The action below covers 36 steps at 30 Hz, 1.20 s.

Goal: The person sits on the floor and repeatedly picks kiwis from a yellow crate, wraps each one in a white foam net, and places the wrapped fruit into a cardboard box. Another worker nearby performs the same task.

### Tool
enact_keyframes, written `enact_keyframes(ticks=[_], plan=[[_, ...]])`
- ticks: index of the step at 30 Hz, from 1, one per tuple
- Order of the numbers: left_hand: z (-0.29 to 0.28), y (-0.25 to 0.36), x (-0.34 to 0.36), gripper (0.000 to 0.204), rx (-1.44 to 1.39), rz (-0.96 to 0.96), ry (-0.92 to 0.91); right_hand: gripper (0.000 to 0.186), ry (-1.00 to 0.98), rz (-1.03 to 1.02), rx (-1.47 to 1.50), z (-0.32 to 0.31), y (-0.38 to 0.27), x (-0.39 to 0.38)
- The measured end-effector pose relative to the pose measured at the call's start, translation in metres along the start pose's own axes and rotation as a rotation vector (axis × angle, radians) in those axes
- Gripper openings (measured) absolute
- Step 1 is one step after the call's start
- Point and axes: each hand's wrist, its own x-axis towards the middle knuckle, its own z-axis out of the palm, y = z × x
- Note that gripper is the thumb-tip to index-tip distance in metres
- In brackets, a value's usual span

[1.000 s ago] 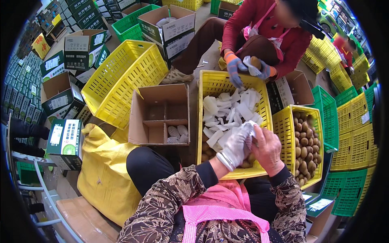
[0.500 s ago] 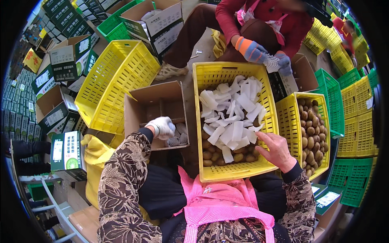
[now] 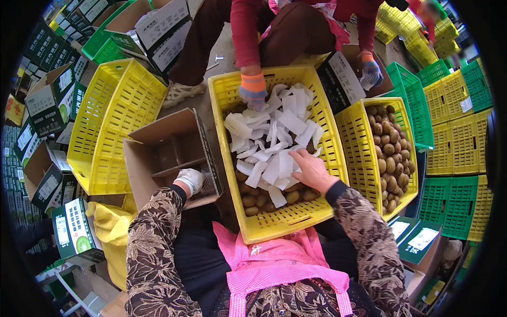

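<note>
My left hand [image 3: 190, 182], in a white glove, is curled inside a divided cardboard box [image 3: 158, 136], beside foam-netted pieces [image 3: 209, 186]; what its fingers grip, if anything, is hidden. My bare right hand [image 3: 311, 169] rests with fingers apart on loose white foam sleeves [image 3: 286, 121] in the yellow crate [image 3: 277, 227]. Brown kiwifruit [image 3: 253, 203] show beneath the sleeves. A co-worker's gloved hand [image 3: 252, 94] reaches into the far end of the same crate.
A second crate of kiwifruit [image 3: 391, 158] stands at right, near stacked green and yellow crates [image 3: 454, 158]. An empty-looking yellow crate [image 3: 111, 121], printed cartons [image 3: 76, 235] and a yellow sack [image 3: 113, 222] lie left. The co-worker's other hand [image 3: 371, 71] is over a carton.
My hands parted: the left moved from the crate into the divided box, while the right reached forward onto the sleeves. The co-worker's hands separated, one lowering into the crate. The view has shifted.
</note>
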Motion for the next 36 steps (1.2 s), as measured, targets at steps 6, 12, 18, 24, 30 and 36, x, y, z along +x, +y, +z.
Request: enact_keyframes(ticks=[6, 12, 18, 24, 30, 36], plan=[[-0.096, 0.003, -0.049, 0.034, -0.127, -0.147, 0.013, 0.034, -0.132, 0.174, -0.112, 0.066, 0.011, 0.038], [-0.158, 0.041, -0.098, 0.037, -0.716, 0.11, 0.648, 0.012, 0.024, 0.327, 0.191, 0.038, 0.03, 0.018], [-0.176, 0.137, -0.099, 0.092, -1.087, 0.529, 0.502, 0.01, -0.093, 0.175, 1.292, -0.099, -0.031, -0.014], [-0.183, 0.183, -0.119, 0.052, -1.364, 0.596, 0.236, 0.03, 0.093, 0.057, 0.992, -0.128, -0.043, -0.053], [-0.186, 0.219, -0.123, 0.064, -1.22, 0.711, 0.383, 0.025, 0.573, -0.263, 0.071, -0.149, -0.059, -0.071], [-0.182, 0.242, -0.094, 0.073, -1.06, 0.646, 0.488, 0.029, 0.11, -0.004, 0.604, -0.14, -0.026, -0.079]])
